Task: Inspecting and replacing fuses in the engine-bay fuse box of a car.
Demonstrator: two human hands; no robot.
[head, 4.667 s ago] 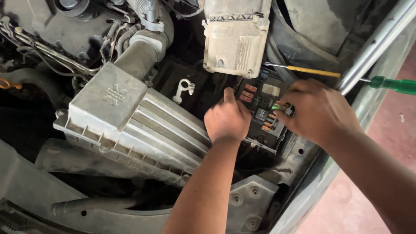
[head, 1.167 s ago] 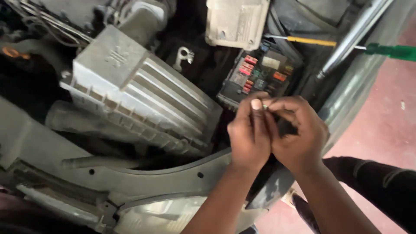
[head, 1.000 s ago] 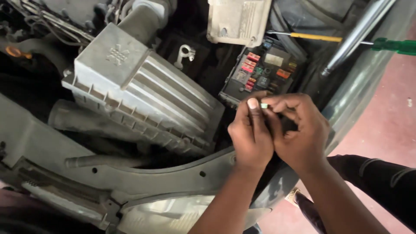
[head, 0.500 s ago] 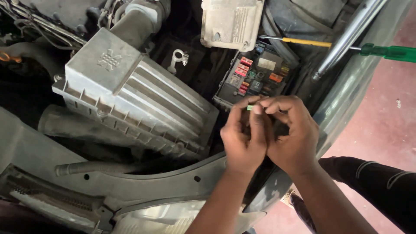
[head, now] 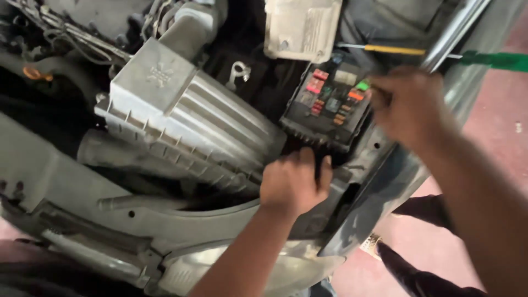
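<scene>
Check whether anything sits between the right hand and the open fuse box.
Nothing visible does. The right hand is blurred but already at the right edge of the fuse box, by a small green fuse. The pale lid lies beyond the box, and the left hand rests below it, both clear of the path.

Two bare hands show: the left hand and the blurred right hand. Between them sits one open black fuse box holding several small coloured fuses, too blurred to count exactly, one bright green fuse lying just beside the right hand's fingertips. Left of the left hand is one ribbed grey plastic air-filter housing; above the right hand are one pale box lid, one yellow-handled screwdriver and one green-handled screwdriver.
</scene>
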